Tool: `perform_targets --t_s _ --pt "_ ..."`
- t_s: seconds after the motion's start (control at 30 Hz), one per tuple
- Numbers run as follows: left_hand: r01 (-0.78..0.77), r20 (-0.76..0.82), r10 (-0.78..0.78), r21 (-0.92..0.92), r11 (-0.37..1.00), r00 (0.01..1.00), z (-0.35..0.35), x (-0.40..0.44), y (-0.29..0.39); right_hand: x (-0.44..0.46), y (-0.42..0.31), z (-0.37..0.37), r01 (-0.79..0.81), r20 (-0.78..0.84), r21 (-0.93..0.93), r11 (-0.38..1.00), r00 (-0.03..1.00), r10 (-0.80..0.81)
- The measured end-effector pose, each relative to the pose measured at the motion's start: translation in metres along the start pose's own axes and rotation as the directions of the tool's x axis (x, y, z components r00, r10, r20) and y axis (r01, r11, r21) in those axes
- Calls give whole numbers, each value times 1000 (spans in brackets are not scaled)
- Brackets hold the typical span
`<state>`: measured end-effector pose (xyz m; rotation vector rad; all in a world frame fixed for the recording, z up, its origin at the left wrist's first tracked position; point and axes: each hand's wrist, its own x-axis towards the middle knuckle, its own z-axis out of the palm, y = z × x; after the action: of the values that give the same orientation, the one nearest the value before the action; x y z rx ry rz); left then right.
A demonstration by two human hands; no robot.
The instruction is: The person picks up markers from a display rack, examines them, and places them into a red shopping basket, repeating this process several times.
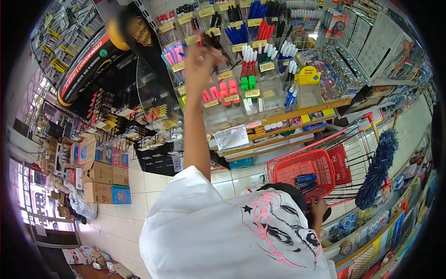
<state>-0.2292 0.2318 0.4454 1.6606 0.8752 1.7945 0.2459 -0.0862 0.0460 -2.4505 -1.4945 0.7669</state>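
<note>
My left hand [202, 60] reaches up among the pen compartments of a clear display rack [267, 100]. Its fingers are blurred, and I cannot tell whether they hold one of the dark or red pens beside them. Pink and blue pens [173, 54] stand left of this hand; red-bodied markers with white caps [248, 60] are on its right. Lower down, my right hand [318, 207] is closed at the near edge of a shopping cart [355, 160]. In the cart sits a red basket [327, 162] with several blue and dark pens [305, 181] inside.
A blue fluffy duster [378, 167] leans at the cart's right. Below the rack are wooden shelves [269, 143] with small goods. Cardboard boxes [98, 172] stack on the tiled floor [148, 186] at left. Stocked shelves [371, 242] line the lower right.
</note>
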Motion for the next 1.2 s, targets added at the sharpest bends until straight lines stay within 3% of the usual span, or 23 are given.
perform_targets --t_s 0.03,0.07,0.13,0.2,0.27,0.33,0.47,0.53,0.6,0.7,0.83,1.0,1.2 --pt "-28 -65 35 108 994 997 -17 19 5 -5 -7 7 23 -55 -99 995 998 -29" --pt "-93 -130 145 342 935 981 -38 39 4 -10 -9 14 38 -105 -199 979 993 -60" --pt "-124 -220 157 156 980 963 -57 76 6 -6 -1 31 40 -51 -222 974 997 -52" --pt "-163 -170 196 194 967 966 -84 111 -9 -2 -1 38 -42 -75 -312 949 997 20" --pt "-69 -202 141 328 942 969 -90 133 -12 -6 -12 29 -47 -82 -276 960 996 26" --pt "-92 -129 134 286 954 983 -99 152 -28 -10 -18 23 -55 -87 -239 970 996 35" --pt "-58 -79 100 418 906 992 -109 176 -66 -11 -17 20 -41 -60 -208 977 998 29" --pt "-131 -22 208 712 689 978 -112 184 -79 -11 -16 22 -40 -58 -193 980 998 29" --pt "-134 -18 198 677 724 980 -108 184 -80 -12 -16 23 -24 -126 -174 984 992 2" --pt "-108 -28 152 574 811 988 -99 181 -74 -14 -21 19 -55 -88 -151 987 995 42" --pt "-122 -64 191 568 814 980 -107 192 -82 -11 -19 21 -48 -88 -177 983 996 33" --pt "-161 27 191 659 734 981 -92 180 -66 -14 -27 16 -61 -102 -168 984 994 45" --pt "-176 43 197 661 730 979 -95 179 -72 -10 -21 23 -86 -101 -192 978 993 67"
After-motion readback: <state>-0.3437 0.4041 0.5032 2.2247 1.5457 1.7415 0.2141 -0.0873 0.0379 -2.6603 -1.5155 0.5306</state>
